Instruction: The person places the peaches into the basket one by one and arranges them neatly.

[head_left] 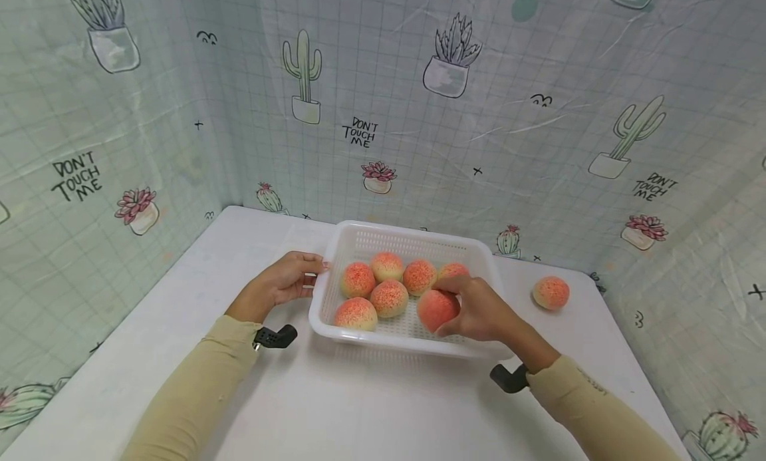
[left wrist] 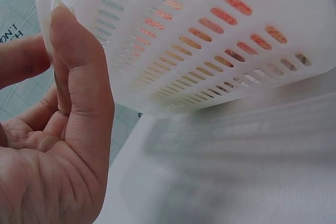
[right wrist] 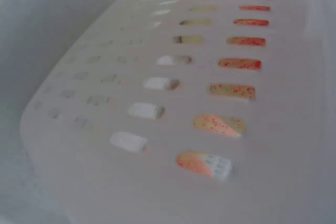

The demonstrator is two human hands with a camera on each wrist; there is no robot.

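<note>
A white slotted plastic basket (head_left: 407,343) sits on the table with several red-and-yellow peaches (head_left: 389,298) in it. My left hand (head_left: 286,280) holds the basket's left rim at its fingertips; the left wrist view shows the thumb (left wrist: 84,72) against the basket's outer edge. Over the right part of the basket, my right hand (head_left: 479,308) grips a redder peach (head_left: 437,310) between thumb and fingers. Whether that peach touches the basket floor, I cannot tell. In the right wrist view only the slotted basket wall (right wrist: 283,129) shows, with peach colour behind the slots; the hand is out of sight there.
One more peach (head_left: 550,293) lies on the white table (head_left: 383,408) to the right of the basket. A cactus-print curtain (head_left: 407,161) stands behind the table and along both sides. Black wrist cameras (head_left: 276,336) hang below both forearms.
</note>
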